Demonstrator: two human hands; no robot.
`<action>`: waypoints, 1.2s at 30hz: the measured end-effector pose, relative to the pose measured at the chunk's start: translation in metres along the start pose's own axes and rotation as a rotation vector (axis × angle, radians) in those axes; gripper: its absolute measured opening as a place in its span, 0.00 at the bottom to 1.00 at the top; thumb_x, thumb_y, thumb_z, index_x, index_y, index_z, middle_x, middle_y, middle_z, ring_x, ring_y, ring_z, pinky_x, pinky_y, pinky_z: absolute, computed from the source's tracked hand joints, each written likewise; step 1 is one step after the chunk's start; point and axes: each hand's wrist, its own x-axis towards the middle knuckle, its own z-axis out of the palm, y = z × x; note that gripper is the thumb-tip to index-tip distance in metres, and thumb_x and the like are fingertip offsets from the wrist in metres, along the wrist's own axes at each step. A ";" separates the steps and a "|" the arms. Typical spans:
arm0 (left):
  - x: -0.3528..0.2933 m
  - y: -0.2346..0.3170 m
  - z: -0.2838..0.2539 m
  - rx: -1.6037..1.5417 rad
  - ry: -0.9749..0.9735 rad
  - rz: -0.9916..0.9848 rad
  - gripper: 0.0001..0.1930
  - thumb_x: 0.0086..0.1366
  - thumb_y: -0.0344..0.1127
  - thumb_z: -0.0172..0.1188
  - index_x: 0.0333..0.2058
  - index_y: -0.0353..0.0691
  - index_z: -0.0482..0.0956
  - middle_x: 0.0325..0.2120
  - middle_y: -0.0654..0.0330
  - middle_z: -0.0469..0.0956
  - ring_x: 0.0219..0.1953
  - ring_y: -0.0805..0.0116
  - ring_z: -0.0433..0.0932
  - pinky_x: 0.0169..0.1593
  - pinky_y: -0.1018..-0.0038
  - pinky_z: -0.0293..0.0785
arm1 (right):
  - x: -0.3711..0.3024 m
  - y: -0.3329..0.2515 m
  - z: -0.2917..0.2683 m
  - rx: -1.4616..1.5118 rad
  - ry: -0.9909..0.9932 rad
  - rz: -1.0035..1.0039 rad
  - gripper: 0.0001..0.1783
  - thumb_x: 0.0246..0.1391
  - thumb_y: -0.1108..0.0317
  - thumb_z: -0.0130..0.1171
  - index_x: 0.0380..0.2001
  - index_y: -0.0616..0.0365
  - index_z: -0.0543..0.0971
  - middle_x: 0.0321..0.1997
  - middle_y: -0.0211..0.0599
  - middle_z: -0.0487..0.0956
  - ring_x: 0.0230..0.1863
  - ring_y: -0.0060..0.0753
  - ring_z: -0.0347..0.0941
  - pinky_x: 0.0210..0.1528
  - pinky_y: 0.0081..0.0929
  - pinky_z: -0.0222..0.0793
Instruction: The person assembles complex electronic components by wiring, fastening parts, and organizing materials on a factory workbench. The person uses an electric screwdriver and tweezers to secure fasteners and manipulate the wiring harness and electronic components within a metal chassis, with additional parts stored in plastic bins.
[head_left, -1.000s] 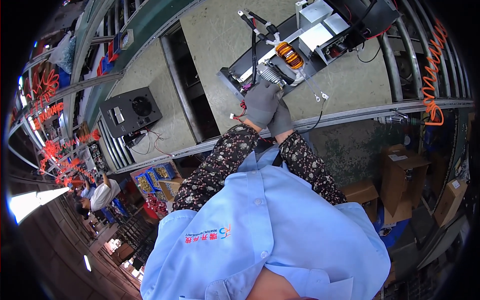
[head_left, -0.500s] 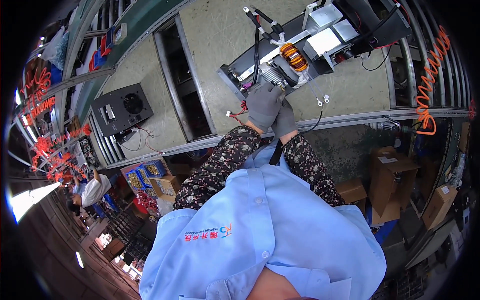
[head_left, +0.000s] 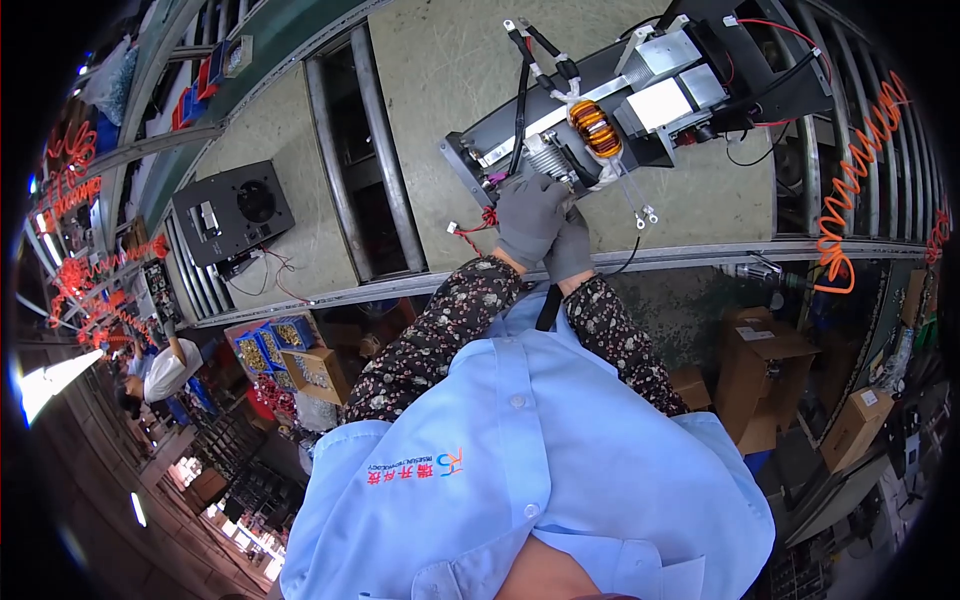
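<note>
Two gloved hands press together at the near edge of the open chassis [head_left: 640, 100]: left hand [head_left: 528, 218] spread flat, right hand [head_left: 570, 245] tucked beside it, grip unclear.

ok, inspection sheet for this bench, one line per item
Surface: grey-green bench top with a metal front rail.
Job's things: open black electronics chassis with an orange toroid coil.
Clutter: second black unit with a fan grille.
Grippers: left hand and right hand, grey-gloved, close together at the chassis's near edge; grip hidden.
Cables: black leads across the chassis; orange coiled hose.
Surroundings: cardboard boxes below.
</note>
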 end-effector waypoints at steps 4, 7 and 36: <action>-0.001 -0.003 0.002 -0.097 0.018 -0.115 0.06 0.42 0.35 0.59 0.22 0.47 0.74 0.21 0.63 0.68 0.26 0.63 0.69 0.32 0.69 0.64 | 0.002 0.000 -0.019 -1.121 -0.096 -0.408 0.11 0.50 0.71 0.45 0.39 0.58 0.68 0.36 0.32 0.71 0.36 0.22 0.68 0.37 0.18 0.66; 0.000 -0.001 0.002 -0.102 0.015 -0.103 0.06 0.42 0.35 0.59 0.22 0.46 0.74 0.21 0.63 0.68 0.27 0.62 0.68 0.32 0.69 0.64 | 0.004 0.009 -0.013 -0.723 -0.069 -0.401 0.11 0.51 0.70 0.45 0.39 0.59 0.68 0.36 0.32 0.70 0.36 0.21 0.68 0.38 0.18 0.65; 0.004 0.003 -0.018 -0.159 0.060 -0.356 0.15 0.42 0.38 0.62 0.30 0.41 0.73 0.23 0.60 0.69 0.28 0.61 0.69 0.31 0.69 0.66 | -0.005 -0.023 -0.007 -0.411 -0.006 0.021 0.07 0.43 0.76 0.52 0.30 0.61 0.73 0.28 0.28 0.74 0.28 0.19 0.69 0.31 0.14 0.64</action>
